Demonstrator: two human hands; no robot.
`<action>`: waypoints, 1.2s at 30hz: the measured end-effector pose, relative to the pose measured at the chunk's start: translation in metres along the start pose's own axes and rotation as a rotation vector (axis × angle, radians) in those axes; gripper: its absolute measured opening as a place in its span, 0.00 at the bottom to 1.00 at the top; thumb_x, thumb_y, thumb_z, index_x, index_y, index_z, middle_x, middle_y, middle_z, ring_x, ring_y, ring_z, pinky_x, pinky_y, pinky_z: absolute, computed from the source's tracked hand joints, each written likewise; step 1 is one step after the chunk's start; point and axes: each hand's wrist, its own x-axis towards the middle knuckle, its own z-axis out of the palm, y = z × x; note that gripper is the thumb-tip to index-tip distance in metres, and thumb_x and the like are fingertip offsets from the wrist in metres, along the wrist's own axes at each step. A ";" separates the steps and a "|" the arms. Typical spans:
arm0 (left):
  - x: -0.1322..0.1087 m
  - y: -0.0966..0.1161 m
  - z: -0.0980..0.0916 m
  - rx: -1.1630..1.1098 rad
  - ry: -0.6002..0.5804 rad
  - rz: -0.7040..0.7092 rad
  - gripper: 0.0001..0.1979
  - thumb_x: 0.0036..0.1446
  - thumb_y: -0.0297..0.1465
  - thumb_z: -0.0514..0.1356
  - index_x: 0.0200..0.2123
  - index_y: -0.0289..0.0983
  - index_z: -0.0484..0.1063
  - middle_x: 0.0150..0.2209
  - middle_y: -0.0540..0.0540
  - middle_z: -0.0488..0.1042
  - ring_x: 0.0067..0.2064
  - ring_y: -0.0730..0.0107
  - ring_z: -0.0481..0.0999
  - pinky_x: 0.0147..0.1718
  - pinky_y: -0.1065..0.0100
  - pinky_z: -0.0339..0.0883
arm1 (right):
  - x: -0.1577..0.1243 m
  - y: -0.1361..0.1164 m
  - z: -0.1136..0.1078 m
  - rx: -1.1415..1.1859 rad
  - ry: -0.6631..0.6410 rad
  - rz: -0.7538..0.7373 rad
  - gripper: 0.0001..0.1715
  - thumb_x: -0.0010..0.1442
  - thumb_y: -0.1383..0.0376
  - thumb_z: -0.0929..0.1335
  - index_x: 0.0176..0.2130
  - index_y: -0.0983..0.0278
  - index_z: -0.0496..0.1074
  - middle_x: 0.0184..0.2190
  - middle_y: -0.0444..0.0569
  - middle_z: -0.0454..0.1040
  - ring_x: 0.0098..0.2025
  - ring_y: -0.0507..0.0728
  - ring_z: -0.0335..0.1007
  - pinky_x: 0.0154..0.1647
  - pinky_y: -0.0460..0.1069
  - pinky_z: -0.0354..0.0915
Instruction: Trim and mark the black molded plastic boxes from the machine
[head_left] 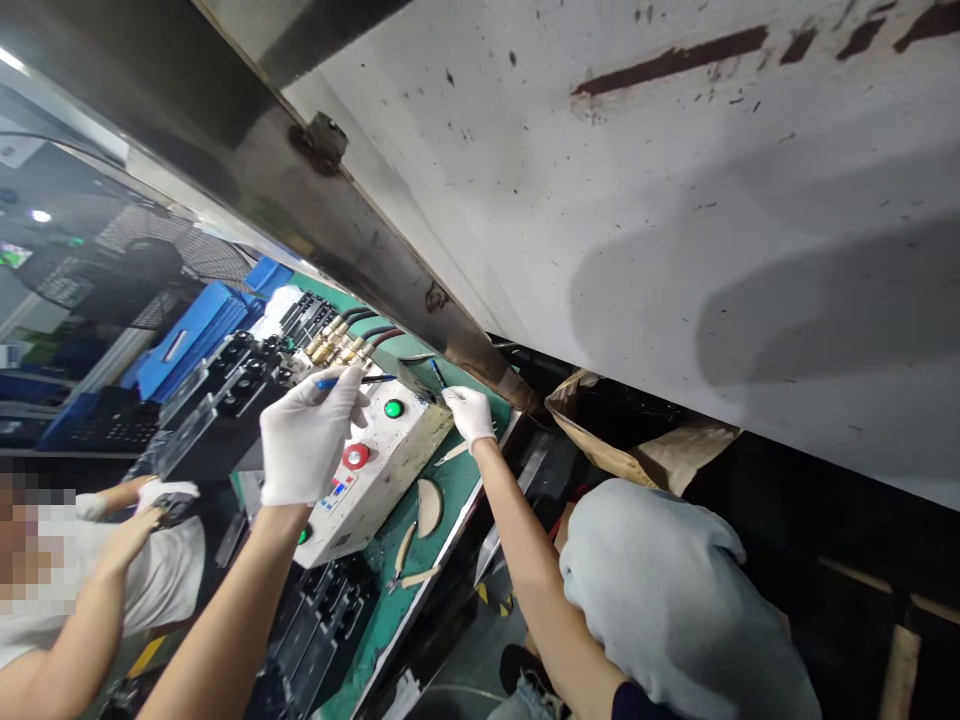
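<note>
My left hand (pixel 304 440), in a white glove, is above the control box (pixel 397 470). Its fingers are pinched around a slim pen-like tool (pixel 326 383) with a blue end and a dark, thin shaft pointing right. In a white glove too, my right hand (pixel 471 415) is by the box's far right corner. A short blue and dark stick-like piece (pixel 437 373) sticks out from its closed fingertips; its exact kind is unclear. The box carries a green button (pixel 394 408) and a red knob (pixel 356 456). Pliers (pixel 409 560) with pale handles lie on the green mat.
Black metal parts (pixel 225 400) are stacked left of the box, near brass fittings (pixel 337 345) with hoses. A co-worker's gloved hand (pixel 169 500) holds a dark part at left. A metal beam (pixel 360 230) and a white panel (pixel 525 200) hang overhead. A paper bag (pixel 600 440) stands right.
</note>
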 end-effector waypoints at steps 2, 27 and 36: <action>0.004 -0.003 0.006 -0.015 -0.011 -0.016 0.14 0.58 0.42 0.67 0.36 0.35 0.80 0.24 0.50 0.75 0.21 0.75 0.69 0.18 0.74 0.61 | -0.001 0.000 0.002 0.060 0.003 0.025 0.14 0.58 0.58 0.70 0.38 0.64 0.81 0.37 0.49 0.83 0.41 0.57 0.78 0.47 0.49 0.71; 0.024 -0.057 0.075 0.089 -0.279 -0.255 0.13 0.60 0.38 0.58 0.35 0.33 0.76 0.20 0.48 0.75 0.17 0.69 0.70 0.16 0.69 0.63 | -0.006 -0.010 -0.004 0.266 0.016 0.130 0.24 0.54 0.50 0.70 0.36 0.67 0.82 0.35 0.52 0.83 0.43 0.60 0.79 0.48 0.53 0.72; 0.069 -0.047 -0.093 0.518 0.333 0.260 0.20 0.71 0.39 0.51 0.49 0.34 0.78 0.39 0.45 0.80 0.41 0.66 0.78 0.47 0.67 0.69 | -0.061 -0.135 0.005 -0.225 0.011 -0.433 0.19 0.67 0.61 0.64 0.51 0.66 0.78 0.54 0.58 0.76 0.61 0.61 0.67 0.69 0.57 0.56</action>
